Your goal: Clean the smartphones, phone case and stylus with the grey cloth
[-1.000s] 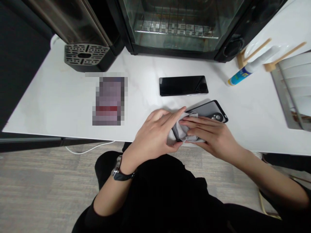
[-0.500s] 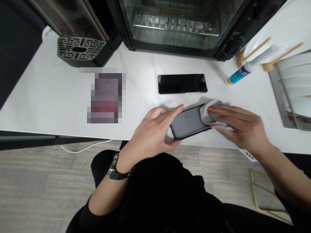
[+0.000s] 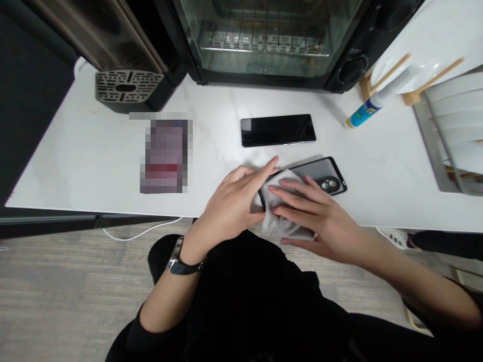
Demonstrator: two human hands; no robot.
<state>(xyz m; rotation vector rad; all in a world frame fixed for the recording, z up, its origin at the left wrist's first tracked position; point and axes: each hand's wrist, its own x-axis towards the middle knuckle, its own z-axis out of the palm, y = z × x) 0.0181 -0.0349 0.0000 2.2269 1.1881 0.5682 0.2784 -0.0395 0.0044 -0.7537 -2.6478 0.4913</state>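
Observation:
A phone case (image 3: 313, 168) with a black rim, a greyish see-through back and round camera openings lies near the counter's front edge. My left hand (image 3: 228, 203) grips its left end, thumb and fingers on opposite long sides. Under the spread fingers of my right hand (image 3: 326, 221) is a light grey cloth (image 3: 272, 221), pressed onto the left half of the case and hanging over its near side. That part of the case is hidden. Just behind lies a phone (image 3: 277, 130) with a dark, glossy screen, touched by neither hand.
A toaster oven (image 3: 260, 80) stands at the back, beside a black appliance with a slotted drip tray (image 3: 128, 88). A blue-and-white spray bottle (image 3: 364, 114) is right of the phone, near a dish rack (image 3: 430, 156). A pixelated item (image 3: 166, 156) lies left.
My right hand has slid the cloth leftward along the case, from its right end to its left half. The camera openings now show. My left hand keeps its grip.

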